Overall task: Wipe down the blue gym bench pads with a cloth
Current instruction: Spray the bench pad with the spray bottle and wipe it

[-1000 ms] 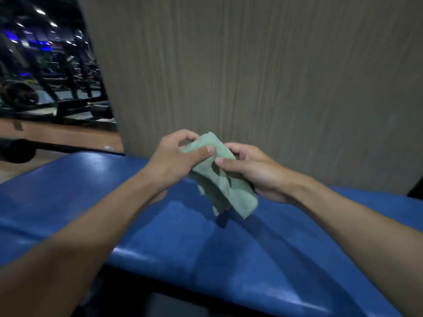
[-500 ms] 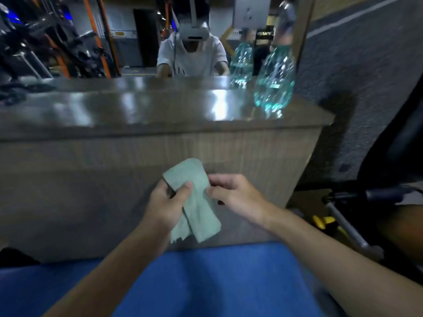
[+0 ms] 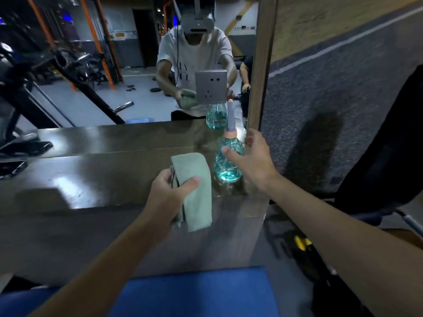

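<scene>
1. Two bare hands, raised over a dark, glossy wood-grain counter (image 3: 91,179) streaked with reflected light.
2. Soft, matte, pale-green cloth (image 3: 198,193), folded into a long strip, rounded at the top fold, with loose ends hanging below.
3. Sits in the grip of the left hand (image 3: 169,195), thumb pressed across the front of the fabric, fingers curled round behind.
4. Hangs in front of the counter's edge, well above the blue bench pad (image 3: 194,291) and not touching it.
5. Smooth, flat, faintly shiny padding, low in the view.
6. Right hand (image 3: 251,161) spread and relaxed, holding nothing, just beside a clear teal spray bottle (image 3: 229,163).
7. Bulbous, ribbed plastic with an orange collar and a grey neck, upright on the counter, just right of the cloth.
8. Thumb in front of the bottle's shoulder; cannot tell whether touching.
9. Behind, a mirror (image 3: 91,65) carrying a square grey wall socket (image 3: 211,86).
10. Pad cut off by the lower edge and partly covered by both forearms; left fingers hidden behind the cloth; dark shapes at far right hard to make out.
</scene>
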Demonstrator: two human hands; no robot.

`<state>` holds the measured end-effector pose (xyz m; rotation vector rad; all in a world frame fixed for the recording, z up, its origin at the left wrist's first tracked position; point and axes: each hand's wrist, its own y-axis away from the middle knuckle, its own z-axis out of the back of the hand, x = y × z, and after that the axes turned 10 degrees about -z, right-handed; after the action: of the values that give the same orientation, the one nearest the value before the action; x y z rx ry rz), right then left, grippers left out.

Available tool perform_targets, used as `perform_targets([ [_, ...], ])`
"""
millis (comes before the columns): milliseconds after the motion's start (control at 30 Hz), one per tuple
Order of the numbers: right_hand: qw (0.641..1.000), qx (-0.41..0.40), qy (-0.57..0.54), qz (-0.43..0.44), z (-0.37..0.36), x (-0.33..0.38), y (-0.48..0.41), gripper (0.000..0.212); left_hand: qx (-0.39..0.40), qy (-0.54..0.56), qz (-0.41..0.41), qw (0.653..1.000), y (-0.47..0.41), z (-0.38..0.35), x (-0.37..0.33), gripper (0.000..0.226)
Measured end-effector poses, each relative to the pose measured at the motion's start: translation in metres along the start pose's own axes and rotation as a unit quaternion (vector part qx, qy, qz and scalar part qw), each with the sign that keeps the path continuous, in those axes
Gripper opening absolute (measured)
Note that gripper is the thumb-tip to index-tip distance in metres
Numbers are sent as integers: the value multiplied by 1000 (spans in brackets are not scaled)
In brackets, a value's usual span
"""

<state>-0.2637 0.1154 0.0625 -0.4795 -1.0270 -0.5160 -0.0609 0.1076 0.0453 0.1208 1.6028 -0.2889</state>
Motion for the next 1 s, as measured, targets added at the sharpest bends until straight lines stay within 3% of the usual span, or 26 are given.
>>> perform_targets([
  [67,1000,15,-13,4,-9,9,-13,77,-9,-6,4,1000,-4,1,-3,32],
  [167,998,38,-43,24,-21,20,-26,36,-12,-17,3,1000,-8,9,-6,34],
  [267,998,7,-56,10,-26,26,-37,15,-3,-18,3,1000,-5,20,-6,35],
  [500,994,-38,-56,82,-14,26,34,22,37,-14,-7,999,8,40,6,25],
  [600,992,-83,-52,82,-3,15,85,22,94,-12,14,995,22,45,25,24],
  [700,991,-108,-21,77,3,-13,132,35,143,-20,34,989,41,48,61,23],
  [833,995,-40,-68,-55,-8,-97,188,33,182,-42,83,979,68,38,134,19],
  [1000,949,-23,-158,-273,-56,-229,253,30,166,-108,145,970,98,13,267,14],
])
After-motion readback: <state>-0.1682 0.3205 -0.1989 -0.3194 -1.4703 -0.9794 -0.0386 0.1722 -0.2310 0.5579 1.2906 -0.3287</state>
